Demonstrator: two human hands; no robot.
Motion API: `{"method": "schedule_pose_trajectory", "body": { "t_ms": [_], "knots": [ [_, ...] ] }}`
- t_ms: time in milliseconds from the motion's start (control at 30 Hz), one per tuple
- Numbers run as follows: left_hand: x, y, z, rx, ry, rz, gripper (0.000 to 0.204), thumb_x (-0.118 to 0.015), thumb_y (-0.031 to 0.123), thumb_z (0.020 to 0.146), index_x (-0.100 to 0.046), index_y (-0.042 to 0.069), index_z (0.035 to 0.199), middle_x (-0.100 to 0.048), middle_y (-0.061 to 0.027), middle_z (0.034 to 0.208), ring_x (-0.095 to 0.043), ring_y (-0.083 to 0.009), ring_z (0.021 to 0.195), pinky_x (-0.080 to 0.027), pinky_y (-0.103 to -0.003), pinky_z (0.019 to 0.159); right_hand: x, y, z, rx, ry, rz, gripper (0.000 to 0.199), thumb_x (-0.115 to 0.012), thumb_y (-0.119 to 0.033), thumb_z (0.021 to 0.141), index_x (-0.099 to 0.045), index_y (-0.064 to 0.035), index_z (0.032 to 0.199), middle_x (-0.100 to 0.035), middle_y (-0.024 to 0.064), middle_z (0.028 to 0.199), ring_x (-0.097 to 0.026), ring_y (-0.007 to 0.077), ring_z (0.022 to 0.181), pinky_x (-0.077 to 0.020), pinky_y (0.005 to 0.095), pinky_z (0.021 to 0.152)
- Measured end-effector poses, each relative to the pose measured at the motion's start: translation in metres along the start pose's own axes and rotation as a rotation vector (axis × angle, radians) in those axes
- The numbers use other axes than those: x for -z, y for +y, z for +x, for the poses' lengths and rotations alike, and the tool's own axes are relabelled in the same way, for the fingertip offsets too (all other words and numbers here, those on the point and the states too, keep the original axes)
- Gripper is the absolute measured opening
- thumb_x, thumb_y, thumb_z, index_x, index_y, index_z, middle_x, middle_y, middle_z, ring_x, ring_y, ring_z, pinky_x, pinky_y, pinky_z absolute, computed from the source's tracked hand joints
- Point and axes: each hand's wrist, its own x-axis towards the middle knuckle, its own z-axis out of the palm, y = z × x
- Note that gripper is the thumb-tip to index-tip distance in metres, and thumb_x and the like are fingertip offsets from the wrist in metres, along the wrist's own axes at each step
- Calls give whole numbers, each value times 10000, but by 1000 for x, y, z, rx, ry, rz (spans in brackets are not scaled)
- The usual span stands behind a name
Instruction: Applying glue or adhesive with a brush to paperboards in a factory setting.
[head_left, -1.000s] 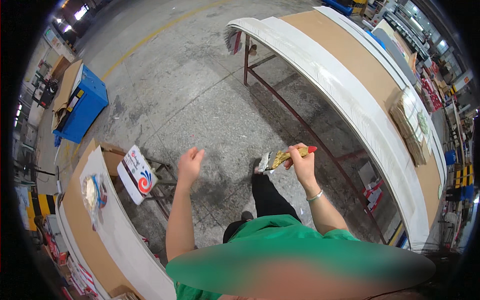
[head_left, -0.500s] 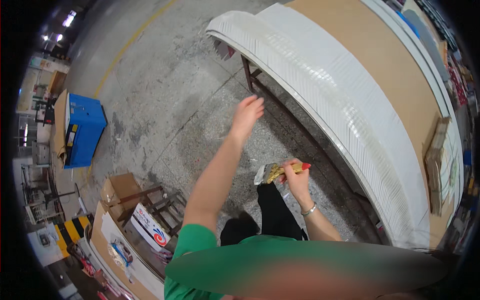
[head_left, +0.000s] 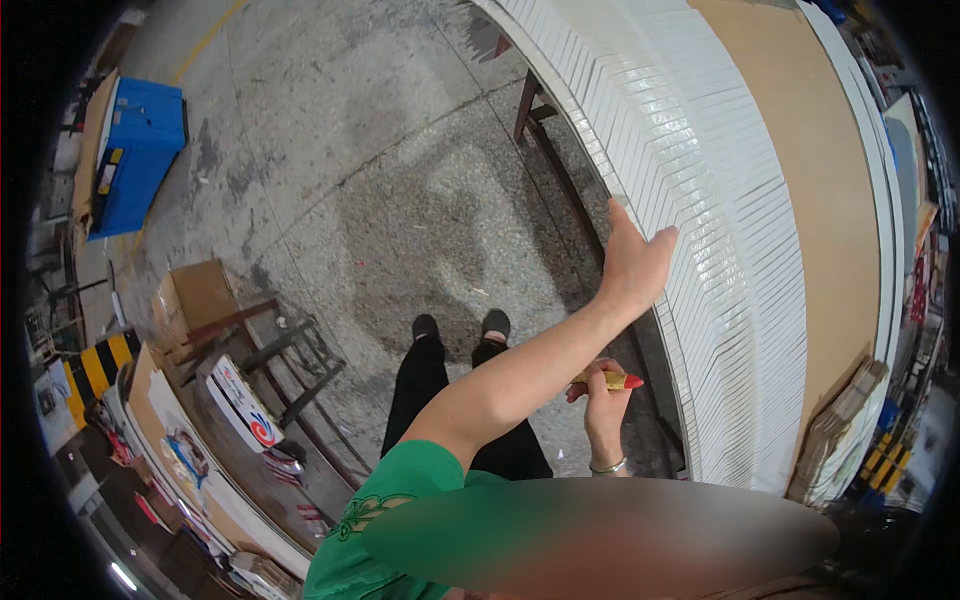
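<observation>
The left hand [head_left: 632,262], open, has swung from mid-air to the edge of the row of white sheets [head_left: 720,230] on the tabletop [head_left: 800,150]. The right hand [head_left: 603,400] stays closed around a red-tipped yellow tool [head_left: 612,380] near the waist, so the stack looks within reach.

The stack of white sheets [head_left: 720,200] looks like smooth matt paper or card, its edges making a ribbed surface, lying on a matt brown board tabletop [head_left: 800,180] over a painted metal frame [head_left: 530,110]. The floor [head_left: 380,180] is rough, stained concrete. The tool [head_left: 610,380] in the right hand [head_left: 603,405] looks glossy, with a red plastic-like tip.
</observation>
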Motion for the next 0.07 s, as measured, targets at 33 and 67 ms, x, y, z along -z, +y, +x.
{"method": "schedule_pose_trajectory", "body": {
  "t_ms": [33,67],
  "knots": [
    [-1,-1,0,19,8,49,811,-544,168,785,-16,-176,1297,-173,-345,1355,-166,-371,1307,-146,-319,1077,-2,4,2,10,8,57,129,-487,-71,860,-505,31,784,-560,115,638,-542,153,466,-446,259,422],
    [-3,1,0,42,-11,38,846,-560,218,788,-11,-165,1305,-27,-342,1387,-46,-400,1320,-89,-346,1091,-1,1,3,14,-26,-11,110,-492,-81,864,-514,10,806,-579,127,711,-554,164,480,-452,267,422]
  ]
}}
